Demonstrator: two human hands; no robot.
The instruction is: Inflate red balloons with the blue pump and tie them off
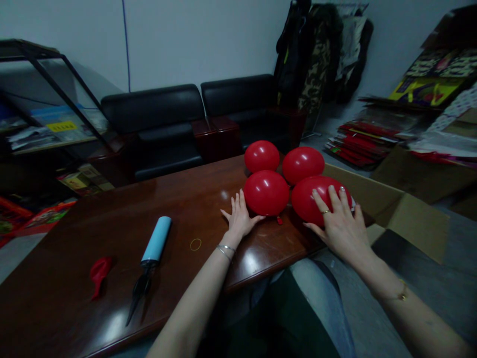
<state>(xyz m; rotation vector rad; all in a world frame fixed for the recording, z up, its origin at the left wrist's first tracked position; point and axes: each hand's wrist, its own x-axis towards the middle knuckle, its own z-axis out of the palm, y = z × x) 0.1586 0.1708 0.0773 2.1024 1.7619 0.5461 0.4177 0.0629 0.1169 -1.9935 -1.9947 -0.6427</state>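
Several inflated red balloons sit clustered at the right end of the brown table. My left hand (239, 219) has its fingers spread against the lower left side of the front left balloon (267, 193), whose knotted neck points toward me. Over the front right balloon (305, 201) lies my right hand (342, 226), fingers spread and resting on its surface without wrapping round it. Behind these two are a back left balloon (262, 156) and a back right balloon (303, 165). A blue hand pump (156, 241) with a black nozzle and a limp red balloon (100, 271) lie to the left.
A thin yellow rubber band (191, 243) lies on the table (167, 196) left of my left hand. An open cardboard box (421, 226) stands past the table's right end. Black sofas (156, 109), a metal rack (40, 69) and hanging coats (320, 54) are behind.
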